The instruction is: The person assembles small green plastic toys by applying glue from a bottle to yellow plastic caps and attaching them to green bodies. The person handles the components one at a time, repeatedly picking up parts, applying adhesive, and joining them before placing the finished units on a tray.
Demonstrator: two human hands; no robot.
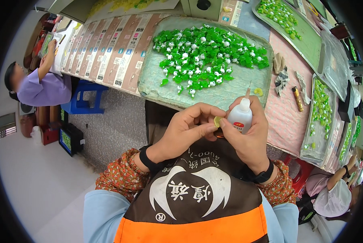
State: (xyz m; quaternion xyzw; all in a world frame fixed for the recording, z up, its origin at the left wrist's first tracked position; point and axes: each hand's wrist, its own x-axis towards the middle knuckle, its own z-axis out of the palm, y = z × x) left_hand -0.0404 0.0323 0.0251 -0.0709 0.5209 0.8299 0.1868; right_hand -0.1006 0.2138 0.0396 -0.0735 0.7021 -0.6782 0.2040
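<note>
Pinching yellow-green piece (217,121) (tiny), glue bottle (240,116)

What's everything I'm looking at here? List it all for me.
small plastic pieces: a heap, green and white, on the middle tray
tray: one, grey-green, on the table ahead
side trays: at least two, with green pieces, right
cardboard strips: a row, brown, left of the tray
stool: one, blue, under the table
co-workers: two, left and lower right
glue bottle: one, white, in right hand
small disc: one, yellow-green, between the fingertips
left hand
right hand
</note>
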